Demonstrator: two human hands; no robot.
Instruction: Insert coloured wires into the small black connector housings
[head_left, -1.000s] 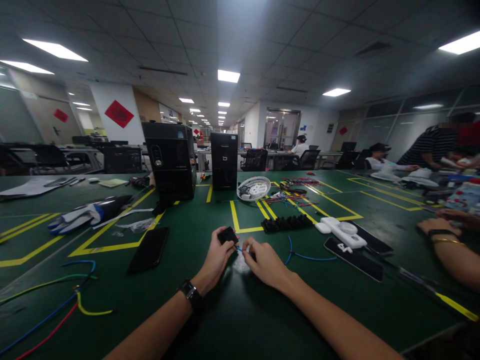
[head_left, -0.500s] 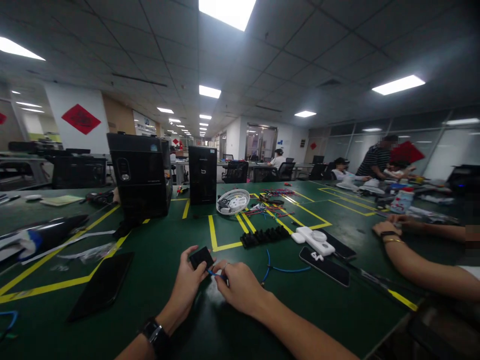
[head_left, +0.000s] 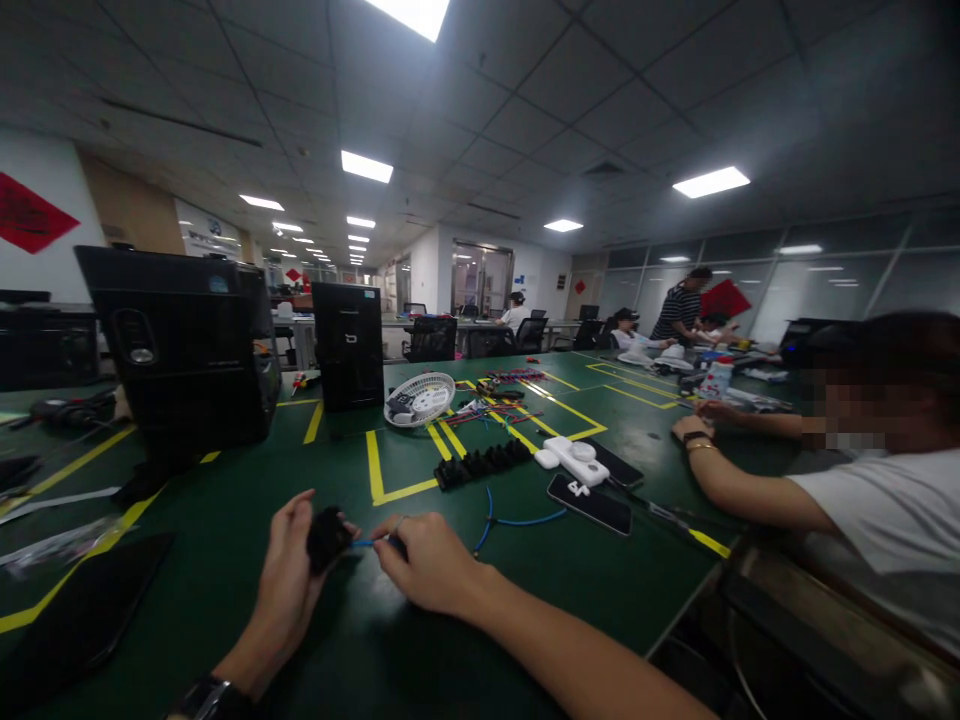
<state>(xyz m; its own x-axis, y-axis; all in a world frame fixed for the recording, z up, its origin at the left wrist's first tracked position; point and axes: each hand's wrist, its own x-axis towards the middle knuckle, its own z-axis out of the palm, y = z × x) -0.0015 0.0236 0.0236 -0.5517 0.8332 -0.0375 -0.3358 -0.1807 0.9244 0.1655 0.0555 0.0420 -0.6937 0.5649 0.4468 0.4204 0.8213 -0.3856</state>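
My left hand (head_left: 287, 560) is closed around a small black block (head_left: 327, 540), whose exact kind I cannot make out. A short length of blue wire (head_left: 363, 543) runs from the block's right side to my right hand (head_left: 435, 563). The right thumb and forefinger pinch this wire. Whether its end sits inside the block is hidden. Beyond my hands stands a row of similar black parts (head_left: 484, 464). Another blue cable (head_left: 529, 521) lies on the green table, to the right of my right hand.
Two black computer cases (head_left: 347, 350) stand behind, with a white basket (head_left: 420, 400) beside them. A phone (head_left: 590, 504) and a white device (head_left: 574, 458) lie right. A co-worker's arm (head_left: 739, 480) rests at the right edge. A dark flat panel (head_left: 90, 605) lies left.
My view has turned right, bringing the co-worker further into the picture. The black block has been rotated in my left hand. Both hands still hold the block and the wire.
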